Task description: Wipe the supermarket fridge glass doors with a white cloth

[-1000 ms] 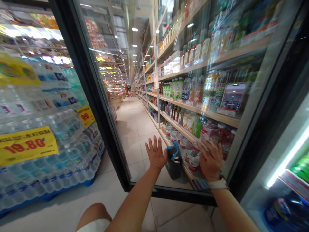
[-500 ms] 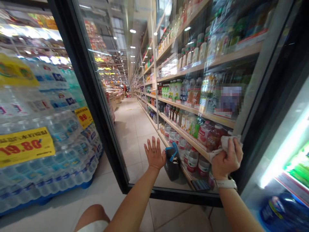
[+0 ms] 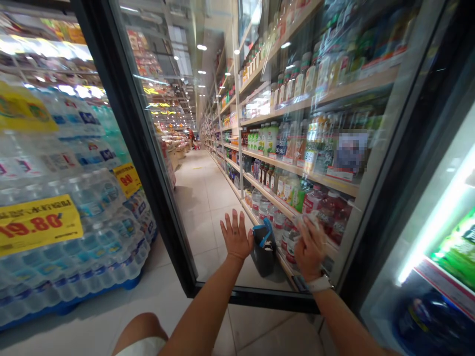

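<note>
A glass door (image 3: 208, 237) with a black frame stands open in front of me. My left hand (image 3: 237, 236) lies flat on the glass, its fingers spread. Against the lower right part of the same pane, my right hand (image 3: 310, 247) presses a whitish cloth (image 3: 309, 220); hand and cloth are slightly blurred. A pale band is on the right wrist. Seen through the glass, a dark bag (image 3: 264, 252) with blue trim stands on the floor just right of my left hand.
Wooden shelves (image 3: 336, 184) of bottled drinks run along the aisle behind the glass. At left are stacked packs of bottled water (image 3: 100, 198) with yellow price signs (image 3: 40, 222). A lit cooler with bottles (image 3: 458, 257) is at right. My knee (image 3: 143, 329) shows below.
My right hand has slid left across the glass with the cloth, away from the frame's right side. The left hand stays in place on the pane.
</note>
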`<state>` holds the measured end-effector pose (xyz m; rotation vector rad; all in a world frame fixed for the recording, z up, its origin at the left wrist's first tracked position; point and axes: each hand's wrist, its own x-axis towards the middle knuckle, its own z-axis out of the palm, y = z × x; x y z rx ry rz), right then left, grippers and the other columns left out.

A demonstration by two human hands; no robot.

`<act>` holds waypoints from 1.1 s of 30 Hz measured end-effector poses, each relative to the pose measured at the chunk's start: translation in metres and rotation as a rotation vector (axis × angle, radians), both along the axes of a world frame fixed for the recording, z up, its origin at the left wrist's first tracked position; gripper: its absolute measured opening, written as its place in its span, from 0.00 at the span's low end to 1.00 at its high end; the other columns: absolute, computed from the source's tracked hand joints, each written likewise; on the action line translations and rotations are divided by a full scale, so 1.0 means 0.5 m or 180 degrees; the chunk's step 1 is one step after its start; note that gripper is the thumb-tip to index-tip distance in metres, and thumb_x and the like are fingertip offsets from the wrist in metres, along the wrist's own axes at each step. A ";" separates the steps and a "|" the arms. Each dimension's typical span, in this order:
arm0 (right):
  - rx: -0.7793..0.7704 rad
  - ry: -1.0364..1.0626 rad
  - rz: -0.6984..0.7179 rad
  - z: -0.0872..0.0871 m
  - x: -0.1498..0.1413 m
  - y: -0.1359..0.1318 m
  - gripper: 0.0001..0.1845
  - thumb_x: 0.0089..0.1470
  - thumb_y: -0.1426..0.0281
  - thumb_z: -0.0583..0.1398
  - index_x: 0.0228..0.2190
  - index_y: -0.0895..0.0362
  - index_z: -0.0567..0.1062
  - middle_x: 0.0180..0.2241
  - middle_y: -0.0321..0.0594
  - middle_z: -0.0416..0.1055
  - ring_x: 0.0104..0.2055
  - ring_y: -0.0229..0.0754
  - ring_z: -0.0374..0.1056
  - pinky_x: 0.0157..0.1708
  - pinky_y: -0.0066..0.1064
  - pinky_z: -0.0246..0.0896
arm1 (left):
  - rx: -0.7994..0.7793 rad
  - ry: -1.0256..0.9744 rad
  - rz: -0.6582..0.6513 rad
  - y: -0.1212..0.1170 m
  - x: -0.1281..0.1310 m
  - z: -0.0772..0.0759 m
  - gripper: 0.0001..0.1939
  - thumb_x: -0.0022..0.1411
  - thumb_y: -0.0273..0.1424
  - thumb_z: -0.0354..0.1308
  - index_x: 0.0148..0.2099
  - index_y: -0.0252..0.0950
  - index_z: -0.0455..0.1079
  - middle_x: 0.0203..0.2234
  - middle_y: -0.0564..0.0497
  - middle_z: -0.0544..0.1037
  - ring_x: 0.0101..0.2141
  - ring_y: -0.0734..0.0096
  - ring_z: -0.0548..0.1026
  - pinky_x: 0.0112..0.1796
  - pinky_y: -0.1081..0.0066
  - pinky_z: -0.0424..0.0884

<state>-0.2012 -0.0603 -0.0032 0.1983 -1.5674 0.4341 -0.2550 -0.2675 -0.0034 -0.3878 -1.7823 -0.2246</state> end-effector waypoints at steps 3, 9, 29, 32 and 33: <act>0.0659 -0.0334 0.0248 -0.045 0.006 -0.029 0.25 0.57 0.80 0.50 0.51 0.49 0.73 0.50 0.39 0.73 0.62 0.45 0.59 0.61 0.46 0.55 | 0.0012 0.0042 -0.0016 0.000 0.000 0.001 0.38 0.62 0.32 0.50 0.69 0.32 0.37 0.67 0.37 0.45 0.66 0.48 0.39 0.62 0.42 0.43; 0.1422 -0.0577 0.0476 -0.104 0.016 -0.055 0.25 0.59 0.82 0.50 0.49 0.46 0.74 0.49 0.33 0.74 0.61 0.40 0.60 0.62 0.39 0.52 | 0.0040 0.0118 -0.0082 0.001 0.002 0.003 0.37 0.63 0.32 0.49 0.69 0.32 0.38 0.67 0.38 0.45 0.66 0.48 0.39 0.62 0.42 0.43; 0.2446 -0.0878 0.1199 -0.161 0.004 -0.100 0.15 0.63 0.73 0.53 0.48 0.50 0.74 0.53 0.35 0.71 0.61 0.37 0.59 0.59 0.36 0.57 | 0.0048 0.0043 -0.0039 -0.001 -0.003 -0.004 0.37 0.63 0.32 0.49 0.69 0.33 0.38 0.67 0.38 0.45 0.66 0.48 0.40 0.62 0.42 0.44; 0.2356 -0.0729 0.1037 -0.115 0.005 -0.089 0.17 0.64 0.75 0.51 0.47 0.50 0.74 0.52 0.33 0.72 0.62 0.38 0.58 0.61 0.38 0.53 | 0.0063 0.0042 -0.0070 -0.001 -0.005 -0.006 0.37 0.63 0.33 0.49 0.69 0.33 0.39 0.67 0.38 0.46 0.66 0.49 0.40 0.62 0.42 0.43; 0.2269 -0.0714 0.0932 -0.097 0.006 -0.084 0.18 0.63 0.76 0.51 0.48 0.49 0.74 0.52 0.33 0.72 0.62 0.39 0.58 0.62 0.39 0.51 | 0.0059 0.0018 -0.0062 -0.001 -0.006 -0.007 0.37 0.62 0.33 0.49 0.69 0.33 0.39 0.66 0.38 0.46 0.66 0.49 0.41 0.62 0.42 0.43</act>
